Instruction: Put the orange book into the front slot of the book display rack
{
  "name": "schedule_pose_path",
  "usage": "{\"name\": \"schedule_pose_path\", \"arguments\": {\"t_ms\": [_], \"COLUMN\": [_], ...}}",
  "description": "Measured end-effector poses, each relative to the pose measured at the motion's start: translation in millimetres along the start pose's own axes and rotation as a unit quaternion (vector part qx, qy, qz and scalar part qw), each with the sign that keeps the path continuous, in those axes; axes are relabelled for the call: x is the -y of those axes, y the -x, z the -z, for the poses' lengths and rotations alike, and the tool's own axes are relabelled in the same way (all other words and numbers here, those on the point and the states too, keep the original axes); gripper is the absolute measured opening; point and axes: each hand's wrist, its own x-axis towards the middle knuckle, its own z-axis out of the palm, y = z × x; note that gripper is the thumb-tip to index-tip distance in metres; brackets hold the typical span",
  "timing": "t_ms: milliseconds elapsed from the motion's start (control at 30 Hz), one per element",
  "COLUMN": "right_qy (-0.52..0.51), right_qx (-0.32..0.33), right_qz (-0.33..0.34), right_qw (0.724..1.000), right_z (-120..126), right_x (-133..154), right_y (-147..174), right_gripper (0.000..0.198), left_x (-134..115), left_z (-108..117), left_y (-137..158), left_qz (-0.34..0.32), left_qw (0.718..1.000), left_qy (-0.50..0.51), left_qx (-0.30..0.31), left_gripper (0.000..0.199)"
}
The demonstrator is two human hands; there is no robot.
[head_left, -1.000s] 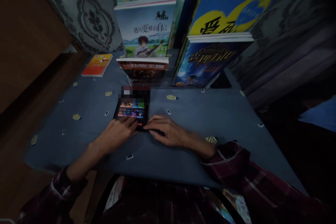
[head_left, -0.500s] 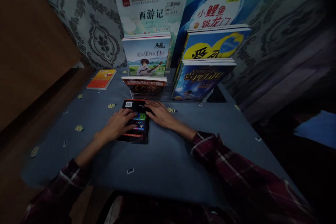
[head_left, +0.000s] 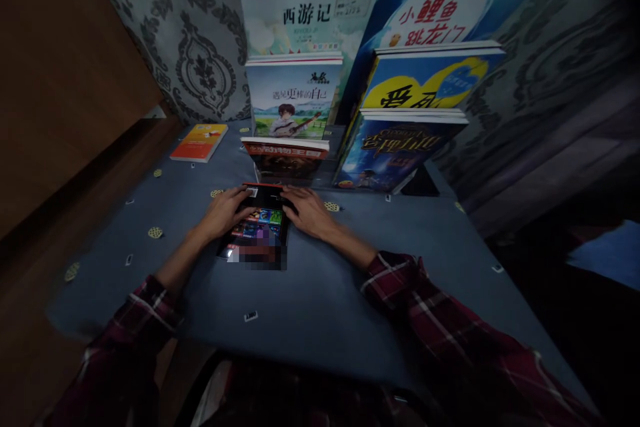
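A black book [head_left: 260,219] with a barcode and rows of small colourful pictures on its cover lies on the table in front of me. Part of its lower end is blurred out. My left hand [head_left: 227,212] grips the upper left side, with fingertips beside the barcode and the thumb over the cover. At the upper right side, my right hand [head_left: 307,211] holds the opposite edge with bent fingers. The fingers' undersides are hidden, and whether the book is slightly raised I cannot tell.
Upright books stand in a rack behind the black book, among them a blue book [head_left: 395,150] and a guitar-cover book [head_left: 295,103]. An orange book [head_left: 200,142] lies at the back left of the cloth-covered table [head_left: 320,307]. A patterned curtain [head_left: 200,60] hangs behind.
My left hand has moved from across the pictures up to the book's upper left side, uncovering more of them. The right hand has shifted slightly to the edge. The view has tilted slightly.
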Motion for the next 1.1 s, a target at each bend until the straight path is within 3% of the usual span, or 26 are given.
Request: {"name": "schedule_pose_path", "arguments": {"t_ms": [233,467,633,833,1100], "right_qy": [0.016,0.038,0.040,0.068,0.062], "right_qx": [0.002,0.027,0.018,0.013,0.031], "right_qz": [0.023,0.071,0.082,0.095,0.095], "right_qw": [1.000,0.996,0.996,0.993,0.993], "right_z": [12,16,14,13,13], "right_x": [20,44,45,47,47], "right_y": [27,67,75,77,82], "right_gripper": [0.037,0.041,0.037,0.047,0.055], "left_x": [-4,-31,-37,-16,-5], "left_z": [7,8,14,28,30], "left_y": [3,19,34,44,46], "left_qz": [-0.032,-0.046,-0.004,0.102,0.118], "left_qw": [0.999,0.997,0.998,0.992,0.985], "left_qy": [0.010,-0.023,-0.049,-0.055,0.081], "left_qx": [0.039,0.051,0.039,0.051,0.095], "left_gripper": [0.047,0.044,0.043,0.039,0.051]}}
